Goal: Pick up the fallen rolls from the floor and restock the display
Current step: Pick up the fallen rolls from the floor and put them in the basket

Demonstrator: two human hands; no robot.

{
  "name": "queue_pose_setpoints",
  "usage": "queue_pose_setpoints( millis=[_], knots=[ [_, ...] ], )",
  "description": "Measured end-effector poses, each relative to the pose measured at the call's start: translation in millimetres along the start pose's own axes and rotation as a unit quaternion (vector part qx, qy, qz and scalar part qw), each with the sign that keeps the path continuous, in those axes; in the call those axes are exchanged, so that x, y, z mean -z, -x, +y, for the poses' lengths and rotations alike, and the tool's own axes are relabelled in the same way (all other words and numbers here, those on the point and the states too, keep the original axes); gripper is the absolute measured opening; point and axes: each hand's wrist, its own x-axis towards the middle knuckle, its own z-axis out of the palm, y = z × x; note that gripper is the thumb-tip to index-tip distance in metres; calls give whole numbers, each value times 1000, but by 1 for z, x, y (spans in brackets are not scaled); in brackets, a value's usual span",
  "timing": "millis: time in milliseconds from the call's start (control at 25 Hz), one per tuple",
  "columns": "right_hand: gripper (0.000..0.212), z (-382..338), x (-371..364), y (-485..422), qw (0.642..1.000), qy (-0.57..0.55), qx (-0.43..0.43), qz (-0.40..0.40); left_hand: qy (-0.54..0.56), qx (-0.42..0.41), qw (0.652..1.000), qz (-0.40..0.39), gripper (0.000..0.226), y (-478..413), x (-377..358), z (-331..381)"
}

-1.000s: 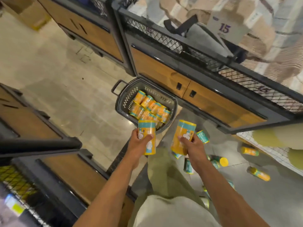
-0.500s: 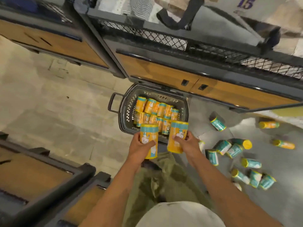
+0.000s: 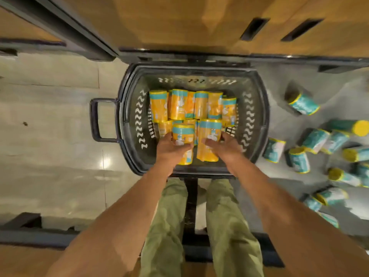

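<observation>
A dark plastic basket [image 3: 253, 108] stands on the floor below me, holding several orange rolls with teal bands [image 3: 186, 104]. My left hand [image 3: 169, 148] grips one orange roll [image 3: 183, 134] and holds it low inside the basket's near half. Beside it my right hand [image 3: 223, 146] grips a second orange roll [image 3: 208, 140], also down in the basket. Several teal and yellow rolls [image 3: 317, 140] lie scattered on the grey floor to the right.
The wood-fronted display cabinet [image 3: 179, 23] with dark slot handles rises just behind the basket. The basket's handle [image 3: 95, 118] sticks out to the left over pale floor tiles. Another dark display base [image 3: 30, 234] is at lower left. My legs stand at the basket's near rim.
I have leaned in over the basket, and both hands have lowered their rolls from above its near rim down into it.
</observation>
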Motion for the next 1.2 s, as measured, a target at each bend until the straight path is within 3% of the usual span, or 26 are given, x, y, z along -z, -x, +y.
queue_pose_setpoints(
  millis=[80, 200, 280, 400, 560, 800, 1000, 1120, 1200],
  knots=[
    [29, 17, -15, -48, 1000, 6, 3, -6, -37, 3, 999, 4, 42, -47, -14, -19],
    [51, 48, -29, -96, 998, 61, 13, 3, -122, -16, 992, 26, 41, -93, -31, -50],
    [56, 62, -38, -116, 994, 107, 17, -1, -204, -55, 975, 75, 53, -113, -42, -70],
    [43, 77, -54, -144, 993, 118, 7, 9, -271, -129, 943, 145, 70, -132, -59, -88],
    [66, 85, -70, -167, 984, 167, 24, 64, -318, -156, 919, 172, 70, -148, -76, -88],
    [35, 97, -64, -160, 980, 184, 40, 69, -299, -139, 940, 90, 71, -151, -68, -95],
    [38, 98, -60, -168, 975, 207, 66, 43, -310, -180, 930, 76, 71, -157, -65, -103],
    [31, 96, -42, -155, 978, 194, 74, -2, -303, -154, 939, 51, 62, -146, -62, -94],
    [44, 85, -26, -119, 976, 200, 81, -19, -328, -149, 933, 21, 57, -119, -49, -83]
  ],
)
